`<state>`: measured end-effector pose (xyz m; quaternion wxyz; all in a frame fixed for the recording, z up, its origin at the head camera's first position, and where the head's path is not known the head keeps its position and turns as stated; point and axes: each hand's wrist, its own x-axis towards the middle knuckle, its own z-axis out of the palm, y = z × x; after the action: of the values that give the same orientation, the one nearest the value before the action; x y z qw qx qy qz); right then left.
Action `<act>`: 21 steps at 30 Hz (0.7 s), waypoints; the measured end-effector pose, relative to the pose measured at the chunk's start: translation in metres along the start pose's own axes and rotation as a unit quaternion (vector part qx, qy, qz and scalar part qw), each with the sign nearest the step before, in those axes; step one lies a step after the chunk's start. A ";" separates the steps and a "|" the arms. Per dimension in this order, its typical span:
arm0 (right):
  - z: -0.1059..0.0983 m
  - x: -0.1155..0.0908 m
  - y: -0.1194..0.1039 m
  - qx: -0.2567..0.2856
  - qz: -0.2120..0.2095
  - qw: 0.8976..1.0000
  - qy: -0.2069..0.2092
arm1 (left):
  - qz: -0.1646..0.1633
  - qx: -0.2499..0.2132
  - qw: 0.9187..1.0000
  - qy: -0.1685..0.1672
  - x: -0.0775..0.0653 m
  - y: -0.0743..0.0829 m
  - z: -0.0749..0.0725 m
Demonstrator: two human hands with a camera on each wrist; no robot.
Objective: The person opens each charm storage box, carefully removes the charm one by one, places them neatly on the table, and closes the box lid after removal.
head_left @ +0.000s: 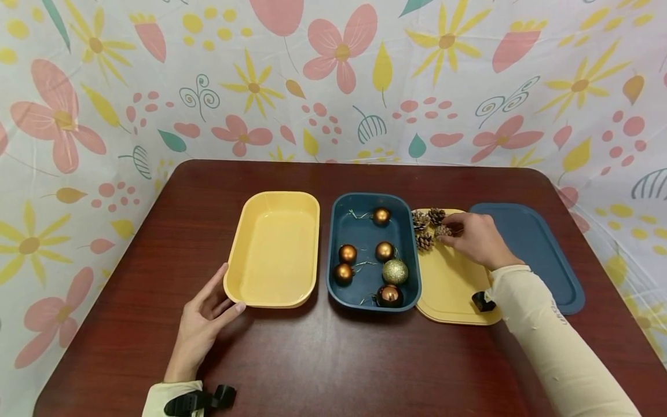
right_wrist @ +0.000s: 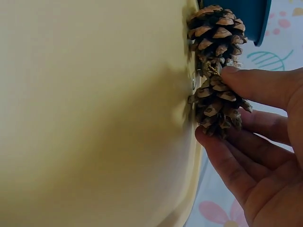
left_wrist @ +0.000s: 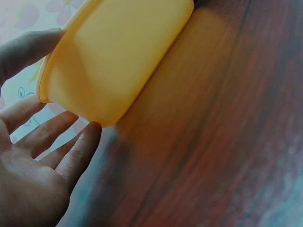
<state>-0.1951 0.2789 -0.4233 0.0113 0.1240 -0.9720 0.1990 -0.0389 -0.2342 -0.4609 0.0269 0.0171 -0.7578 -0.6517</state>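
At the lower left corner of a yellow plastic container [head_left: 271, 255], my left hand [head_left: 200, 324] rests its thumb and fingertips against the outside. The left wrist view shows these fingers [left_wrist: 78, 153] fairly straight along the container's side [left_wrist: 109, 56]. My right hand [head_left: 479, 238] pinches a pinecone [right_wrist: 218, 106] between thumb and fingers, over the far part of a yellow lid [head_left: 453, 284]. Right beside it are several other pinecones [head_left: 424, 241] on that lid, one large pinecone [right_wrist: 218, 30] showing in the right wrist view.
A blue container [head_left: 359, 301] in the middle has several copper baubles [head_left: 382, 216] and a glittery gold bauble [head_left: 395, 271] in it. A blue lid [head_left: 542, 249] lies at the right on the dark wooden table [head_left: 333, 359]. Patterned cloth [head_left: 333, 116] hangs behind.
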 end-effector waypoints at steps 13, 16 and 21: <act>-0.002 -0.003 0.001 0.018 0.012 1.000 0.004 | -0.003 -0.001 1.000 0.000 0.000 0.001 0.000; -0.003 -0.005 0.002 0.027 0.007 1.000 0.008 | -0.004 -0.001 1.000 -0.002 0.000 0.000 0.000; -0.003 -0.006 0.003 0.032 -0.004 0.999 0.019 | -0.002 -0.001 1.000 -0.003 0.000 0.000 0.000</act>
<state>-0.1905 0.2841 -0.4222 0.0269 0.1239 -0.9644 0.2320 -0.0394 -0.2346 -0.4610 0.0233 0.0172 -0.7572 -0.6525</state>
